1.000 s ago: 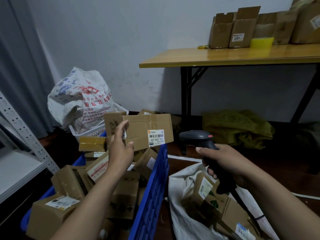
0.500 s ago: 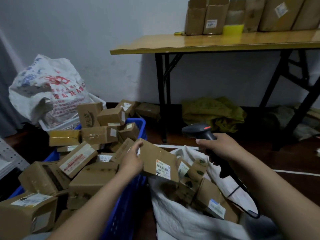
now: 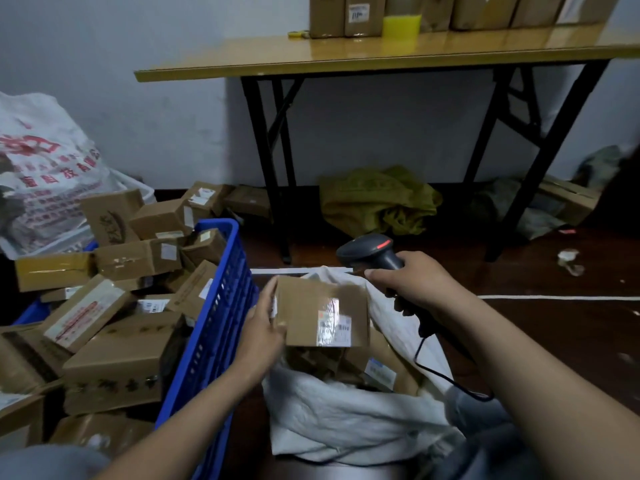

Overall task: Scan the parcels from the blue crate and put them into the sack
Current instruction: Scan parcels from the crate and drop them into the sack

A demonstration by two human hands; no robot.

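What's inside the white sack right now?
Several cardboard parcels lie in the white sack, one showing a pale label. The held parcel in the left hand and the sack's folds hide anything deeper.

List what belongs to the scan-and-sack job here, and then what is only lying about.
Job: parcel held by the left hand over the white sack; scanner in the right hand; blue crate of parcels.
Lying about: folding table, cartons on it, yellow roll, green sack under the table, printed bag on the left.
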